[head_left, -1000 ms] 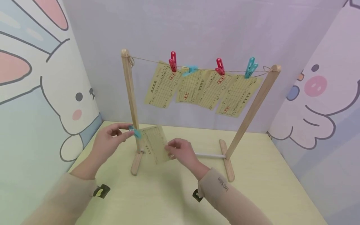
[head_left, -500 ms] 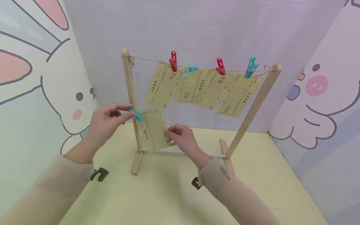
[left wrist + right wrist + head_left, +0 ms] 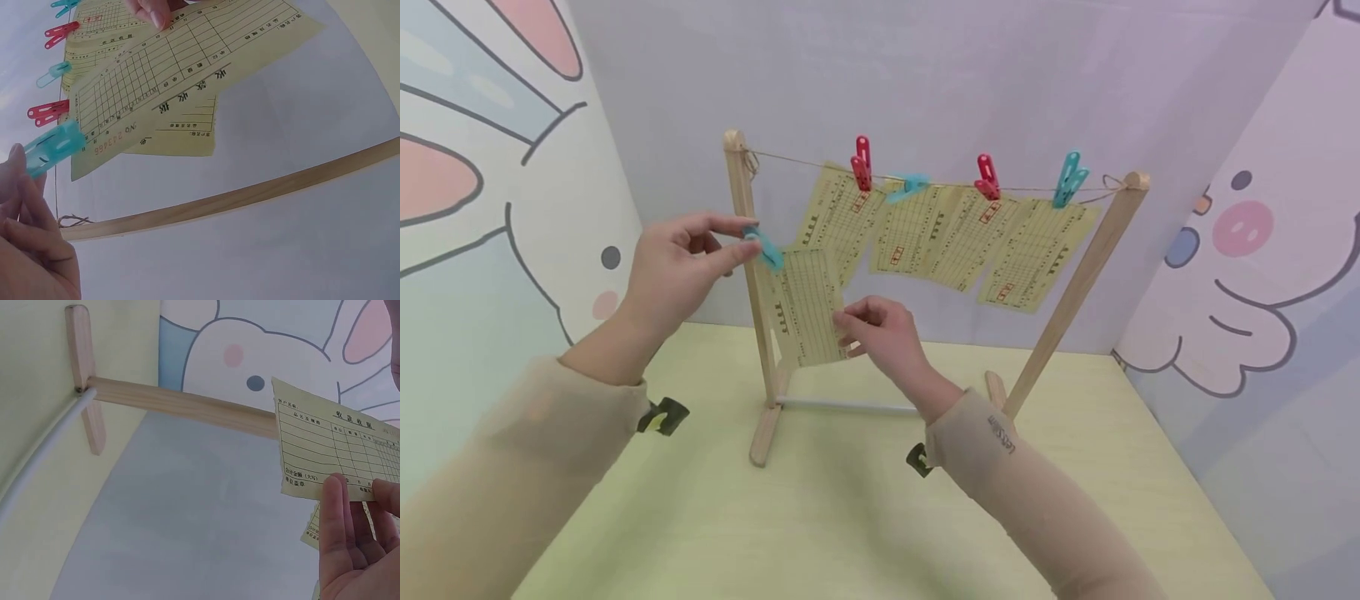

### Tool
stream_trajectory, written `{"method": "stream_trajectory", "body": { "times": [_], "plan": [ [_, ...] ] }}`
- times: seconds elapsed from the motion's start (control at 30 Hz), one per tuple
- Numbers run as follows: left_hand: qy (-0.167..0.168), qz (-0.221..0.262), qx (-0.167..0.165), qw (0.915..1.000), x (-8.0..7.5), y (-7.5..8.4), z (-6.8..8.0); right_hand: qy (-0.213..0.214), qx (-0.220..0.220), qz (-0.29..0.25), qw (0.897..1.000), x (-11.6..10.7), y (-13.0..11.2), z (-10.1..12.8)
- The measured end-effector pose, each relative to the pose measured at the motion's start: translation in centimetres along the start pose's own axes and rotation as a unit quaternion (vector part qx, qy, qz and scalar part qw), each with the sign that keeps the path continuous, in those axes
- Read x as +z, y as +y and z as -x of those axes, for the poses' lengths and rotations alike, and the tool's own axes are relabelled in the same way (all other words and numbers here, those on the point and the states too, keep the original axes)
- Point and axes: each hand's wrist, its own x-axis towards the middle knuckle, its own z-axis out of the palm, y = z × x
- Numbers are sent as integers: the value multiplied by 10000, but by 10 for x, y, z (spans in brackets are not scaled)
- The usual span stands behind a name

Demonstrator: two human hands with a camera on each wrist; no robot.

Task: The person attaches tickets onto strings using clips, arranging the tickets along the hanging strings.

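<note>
My left hand (image 3: 673, 271) pinches a teal clothespin (image 3: 767, 249) between thumb and fingers, near the rack's left post. The clothespin's tip lies at the upper left corner of a yellowish receipt slip (image 3: 808, 308). On the slip's right edge, thumb and fingers of my right hand (image 3: 887, 342) pinch the paper. Printed table lines and a red number show on this receipt (image 3: 156, 87) in the left wrist view. It hangs below the string (image 3: 797, 160), partly in front of the leftmost hanging receipt (image 3: 842, 212).
Several receipts hang along the string under red clothespins (image 3: 862, 165) and blue-green clothespins (image 3: 1067, 183). A wooden left post (image 3: 742, 187) and right post (image 3: 1075, 292) stand on the pale table (image 3: 760, 517), with a white bar (image 3: 850, 406) low between them.
Both hands have risen from low beside the left post, carrying the receipt and teal clothespin up together toward the string. The hanging receipts stay in place.
</note>
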Motion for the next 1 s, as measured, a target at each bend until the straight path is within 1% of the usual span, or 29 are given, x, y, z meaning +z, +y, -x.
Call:
{"method": "stream_trajectory", "body": {
  "times": [0.1,0.23,0.33,0.43,0.57,0.73,1.0],
  "plan": [
    [79,182,-111,9997,-2,5,-7,-14,-21,-102,9999,0,-6,-3],
    [259,624,-274,9973,-4,11,-16,37,-42,-253,9997,-1,-13,-9],
    [448,951,-297,9940,-3,15,-22,133,-75,-260,9995,-3,-18,-13],
    [602,1175,-201,9910,-3,20,-30,210,-103,-209,9995,-5,-23,-17],
    [712,1327,-103,9885,-5,28,-40,312,-131,-250,9991,-4,-29,-23],
    [745,1448,-64,9866,-6,38,-50,329,-188,-363,9986,-1,-36,-29],
    [828,1529,-181,9846,-6,44,-61,387,-178,-539,9976,3,-43,-39]
  ]
}}
